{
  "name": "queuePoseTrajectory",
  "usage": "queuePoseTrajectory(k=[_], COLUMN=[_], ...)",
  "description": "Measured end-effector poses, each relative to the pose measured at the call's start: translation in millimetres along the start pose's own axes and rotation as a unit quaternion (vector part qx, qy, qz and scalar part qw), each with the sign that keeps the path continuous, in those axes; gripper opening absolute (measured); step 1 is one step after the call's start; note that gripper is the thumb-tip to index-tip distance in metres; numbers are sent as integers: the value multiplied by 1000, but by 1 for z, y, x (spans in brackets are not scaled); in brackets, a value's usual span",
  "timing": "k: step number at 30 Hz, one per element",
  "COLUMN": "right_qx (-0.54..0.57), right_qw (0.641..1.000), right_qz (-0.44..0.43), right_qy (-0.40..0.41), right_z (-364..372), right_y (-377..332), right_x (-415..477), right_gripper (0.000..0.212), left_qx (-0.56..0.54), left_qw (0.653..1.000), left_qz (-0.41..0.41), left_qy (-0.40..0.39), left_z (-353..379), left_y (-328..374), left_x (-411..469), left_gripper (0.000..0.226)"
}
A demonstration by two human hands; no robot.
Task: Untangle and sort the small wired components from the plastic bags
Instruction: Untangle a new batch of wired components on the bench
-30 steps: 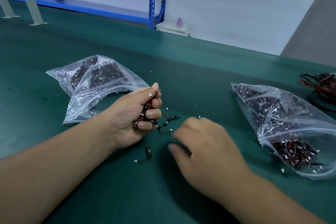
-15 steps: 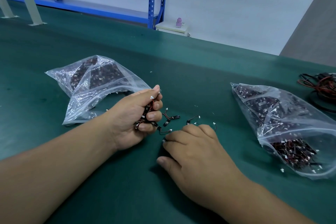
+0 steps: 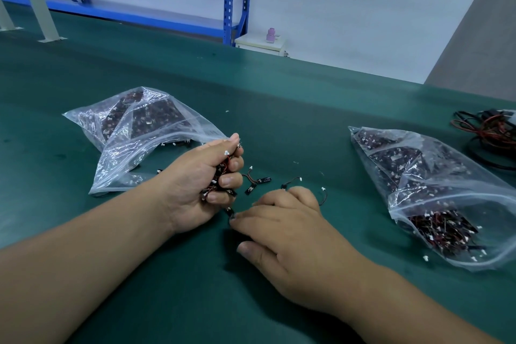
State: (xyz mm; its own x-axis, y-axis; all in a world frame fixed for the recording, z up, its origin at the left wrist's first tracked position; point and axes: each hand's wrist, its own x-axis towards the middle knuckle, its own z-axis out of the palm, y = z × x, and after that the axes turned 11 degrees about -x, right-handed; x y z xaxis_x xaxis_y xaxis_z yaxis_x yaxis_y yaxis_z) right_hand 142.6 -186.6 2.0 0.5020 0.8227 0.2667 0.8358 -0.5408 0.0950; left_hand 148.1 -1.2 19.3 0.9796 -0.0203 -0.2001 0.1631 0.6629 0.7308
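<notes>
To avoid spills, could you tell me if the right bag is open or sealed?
Open: the right bag has a gaping mouth.

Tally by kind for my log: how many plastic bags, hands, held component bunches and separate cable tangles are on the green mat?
Plastic bags: 2 (left bag, right bag)
Hands: 2 (left hand, right hand)
Component bunch: 1
Cable tangle: 1
Total: 6

The table (image 3: pixel 279 98) is big and has a dark green top. A clear bag (image 3: pixel 145 131) lies on it at the left, full of dark little parts. Another clear bag (image 3: pixel 435 176), full too, lies at the right, well apart from the first. Between them a few little wired parts (image 3: pixel 258 180) lie loose on the green. At the far right sits a heap of red and black wires (image 3: pixel 485 128). A grey post (image 3: pixel 42 8) stands on the table at the far left.
</notes>
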Motion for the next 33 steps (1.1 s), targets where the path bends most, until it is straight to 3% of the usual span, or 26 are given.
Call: queuePoseTrajectory(k=[2,4,6,8,10,14,17,20,22,25,29,33], right_qx=[8,65,82,63,45,33,85,165,210,344,357,423], right_qw=[997,978,954,942,941,947,945,932,922,898,899,863], right_qz=[51,174,286,323,314,300,300,321,314,256,234,255], right_qy=[61,96,37,-68,-122,-106,-94,6,88,95,95,105], right_z=[-6,-12,-17,-17,-14,-4,1,-3,-8,-15,-12,-12], right_y=[7,20,34,43,45,42,40,47,49,38,32,38], right_x=[1,1,0,-1,-1,0,1,2,3,4,6,7], right_gripper=[26,14,12,9,10,17,19,15,29,53,19,17], left_qx=[1,2,4,8,9,20,49,68,101,151,174,176], left_qw=[1000,1000,1000,1000,1000,1000,998,996,992,984,977,978], left_qz=[0,0,0,-2,-8,-15,-16,-22,-14,10,32,41], left_qy=[1,1,-2,-6,-11,-15,-24,-58,-76,-99,-118,-100], left_z=[0,-1,-1,-1,-1,-3,-3,-1,0,3,6,6], left_y=[0,1,1,1,1,0,-2,-4,-5,-10,-13,-12], left_x=[0,-1,-1,-1,-1,0,-2,-5,-7,-10,-12,-11], left_gripper=[22,22,22,21,21,16,9,11,13,9,10,6])
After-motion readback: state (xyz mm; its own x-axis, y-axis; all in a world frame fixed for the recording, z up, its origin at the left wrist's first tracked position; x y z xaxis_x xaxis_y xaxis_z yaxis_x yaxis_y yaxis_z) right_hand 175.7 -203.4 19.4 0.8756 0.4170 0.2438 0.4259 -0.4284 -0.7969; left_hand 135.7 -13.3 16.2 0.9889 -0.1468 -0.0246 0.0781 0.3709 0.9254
